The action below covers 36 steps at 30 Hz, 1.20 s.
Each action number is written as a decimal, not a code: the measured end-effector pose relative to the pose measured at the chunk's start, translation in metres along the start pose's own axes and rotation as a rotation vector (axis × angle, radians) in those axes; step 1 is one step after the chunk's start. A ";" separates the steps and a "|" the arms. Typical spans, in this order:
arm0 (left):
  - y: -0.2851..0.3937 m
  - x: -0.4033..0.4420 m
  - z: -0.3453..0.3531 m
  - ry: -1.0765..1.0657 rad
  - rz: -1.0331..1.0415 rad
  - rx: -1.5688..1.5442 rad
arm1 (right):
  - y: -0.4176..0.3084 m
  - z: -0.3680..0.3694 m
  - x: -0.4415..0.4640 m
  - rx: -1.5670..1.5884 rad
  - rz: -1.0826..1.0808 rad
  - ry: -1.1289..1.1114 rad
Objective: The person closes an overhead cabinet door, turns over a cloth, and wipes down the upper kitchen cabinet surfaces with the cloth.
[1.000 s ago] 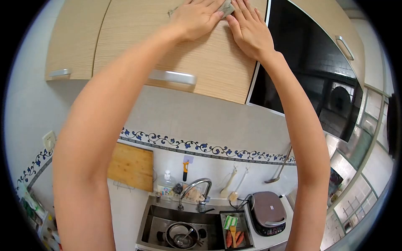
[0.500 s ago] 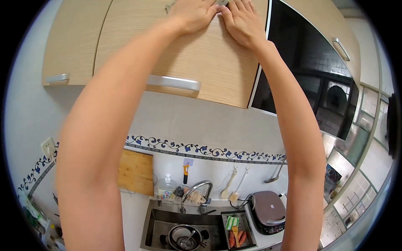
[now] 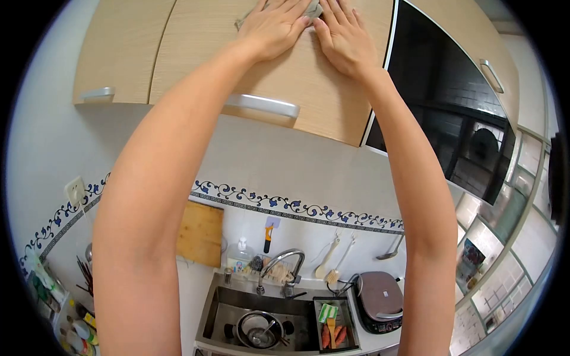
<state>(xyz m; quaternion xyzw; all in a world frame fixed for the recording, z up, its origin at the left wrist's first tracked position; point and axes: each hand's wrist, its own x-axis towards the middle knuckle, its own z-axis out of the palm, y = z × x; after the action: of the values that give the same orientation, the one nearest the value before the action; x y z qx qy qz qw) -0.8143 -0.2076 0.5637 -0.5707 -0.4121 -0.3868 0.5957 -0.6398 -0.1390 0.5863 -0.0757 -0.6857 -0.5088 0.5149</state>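
Observation:
Both my arms reach up to the pale wood-grain cupboard door (image 3: 196, 50). My left hand (image 3: 276, 28) lies flat over a grey-green cloth (image 3: 312, 10), pressing it to the door; the cloth's edge also shows left of the hand. Its fingers are stretched out, with some tips cut off by the frame's top. Beside it, my right hand (image 3: 347, 38) is open, fingers straight and slightly spread, at the cloth's right edge. Whether its fingertips rest on cloth or on bare door I cannot tell. Below the hands is the door's silver handle (image 3: 264, 105).
A dark glossy panel (image 3: 445, 95) adjoins the door's right side. Below are a sink (image 3: 219, 308) with bowls, a curved faucet (image 3: 282, 255), a wooden cutting board (image 3: 202, 234), hanging utensils (image 3: 326, 258) and a brown electric cooker (image 3: 379, 295). Bottles (image 3: 80, 335) stand at lower left.
The view has shifted, so the cupboard handle sits higher and farther right. Against the door, both hands have slid down a little with the cloth. More of the fingers and cloth shows now.

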 end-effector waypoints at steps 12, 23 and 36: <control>0.003 -0.026 -0.016 -0.124 -0.095 -0.039 | -0.018 -0.002 -0.013 0.127 -0.001 -0.047; -0.010 -0.055 -0.014 -0.195 -0.172 -0.018 | -0.027 0.006 -0.023 0.090 -0.085 -0.110; -0.032 -0.065 -0.003 -0.169 -0.130 0.122 | -0.036 -0.005 -0.019 0.104 -0.094 -0.273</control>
<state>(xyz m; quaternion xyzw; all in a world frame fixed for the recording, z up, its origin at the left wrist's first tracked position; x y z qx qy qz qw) -0.8678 -0.2129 0.5147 -0.5362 -0.5197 -0.3494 0.5660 -0.6505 -0.1518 0.5488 -0.0855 -0.7776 -0.4812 0.3956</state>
